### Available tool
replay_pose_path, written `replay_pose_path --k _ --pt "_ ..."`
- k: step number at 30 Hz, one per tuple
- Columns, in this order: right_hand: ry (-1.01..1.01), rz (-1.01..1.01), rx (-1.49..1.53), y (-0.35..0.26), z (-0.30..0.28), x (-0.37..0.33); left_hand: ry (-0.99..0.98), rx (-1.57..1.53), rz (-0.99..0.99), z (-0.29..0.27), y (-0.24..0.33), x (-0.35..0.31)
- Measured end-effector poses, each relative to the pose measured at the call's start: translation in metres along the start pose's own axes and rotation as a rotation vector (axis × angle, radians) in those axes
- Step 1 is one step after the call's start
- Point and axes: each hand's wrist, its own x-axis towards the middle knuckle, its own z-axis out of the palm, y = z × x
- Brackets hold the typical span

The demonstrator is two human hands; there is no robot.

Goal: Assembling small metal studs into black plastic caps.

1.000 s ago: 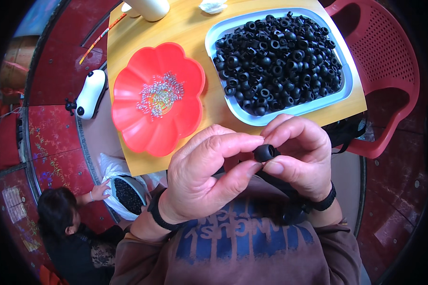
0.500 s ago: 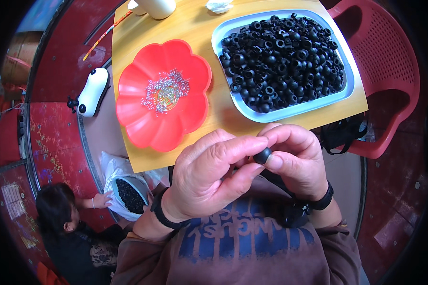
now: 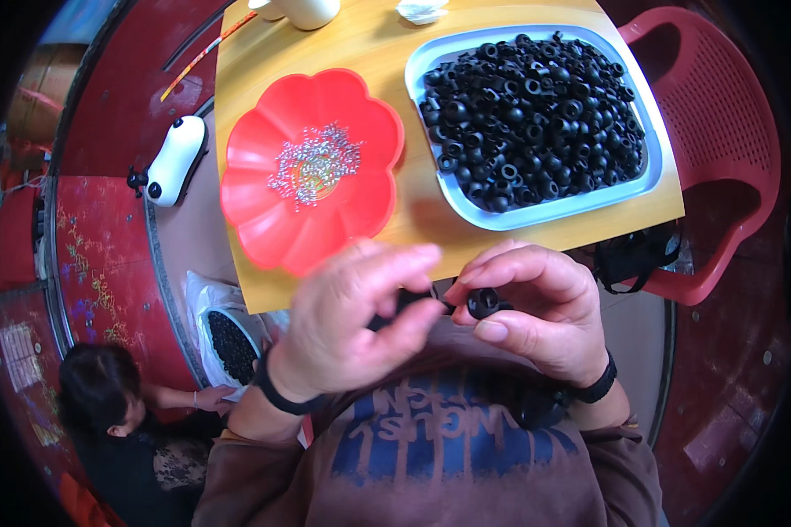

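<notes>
My right hand (image 3: pixel 545 303) pinches a small black hollow ball-shaped piece (image 3: pixel 482 304) between thumb and fingers, its round opening showing. Just left of it, my left hand (image 3: pixel 356 312) is blurred by motion, with thumb and forefinger apart. A dark patch shows between those fingers, and I cannot make out what it is. Both hands are at the table's near edge. Beyond my right hand, a pale blue tray (image 3: pixel 488 220) holds a heap of similar black pieces (image 3: pixel 536 114). A red flower-shaped bowl (image 3: pixel 264 233) beyond my left hand holds small shiny clear or metallic pieces (image 3: pixel 316 167).
The yellow wooden table (image 3: pixel 395 53) also bears a white cup (image 3: pixel 312 10) and crumpled tissue (image 3: pixel 422 9). A red plastic chair (image 3: pixel 721 114) stands at the right. At lower left, another person (image 3: pixel 105 395) reaches to a bucket of black pieces (image 3: pixel 233 347). A white rounded object (image 3: pixel 177 162) is left of the table.
My left hand has drawn away to the left from the black piece, its fingers parting. The piece has turned in my right hand, so its opening shows. The other person's hand has moved lower.
</notes>
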Motion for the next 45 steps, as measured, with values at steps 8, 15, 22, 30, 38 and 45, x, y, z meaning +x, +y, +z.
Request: replay_pose_path --k 8,15,22,30,38,45 --pt "0.122 0.215 0.156 0.017 0.007 0.005 0.012 0.382 -0.394 -0.067 -0.05 0.011" --pt "0.134 0.315 -0.048 0.041 0.005 0.012 -0.095 0.724 -0.298 -0.054 -0.079 0.011" --pt "0.133 0.295 -0.11 0.046 0.003 0.014 -0.113 0.786 -0.273 -0.054 -0.081 0.016" --pt "0.114 0.285 -0.132 0.049 0.0 0.012 -0.038 0.617 -0.267 -0.053 -0.077 0.008" --pt "0.115 0.273 -0.099 0.049 -0.001 0.011 0.095 0.254 -0.324 -0.053 -0.069 0.006" --pt "0.113 0.275 -0.098 0.046 0.002 0.01 0.206 0.336 -0.41 -0.058 -0.078 0.004"
